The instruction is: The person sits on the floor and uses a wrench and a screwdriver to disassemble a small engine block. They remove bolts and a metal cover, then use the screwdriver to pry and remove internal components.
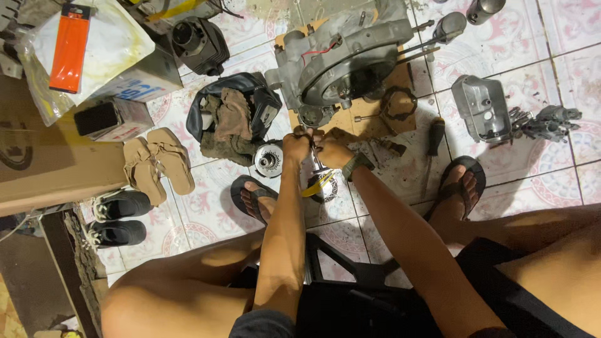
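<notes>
we see the left hand [297, 146] and right hand [332, 152] both closed together on a slim metal tool [317, 164], touching the near edge of the grey engine case [341, 66]. a rag-filled black tub [233, 116] crowds the left, a screwdriver [435, 136] lies right; bare tile shows beyond it.

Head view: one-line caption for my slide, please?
Seated person's left hand and right hand meet at the lower edge of an engine case on a tiled floor, sandals alongside.

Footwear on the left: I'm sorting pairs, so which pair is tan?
The tan sandals nearest the cardboard box; the pair below them is black with white soles.
</notes>
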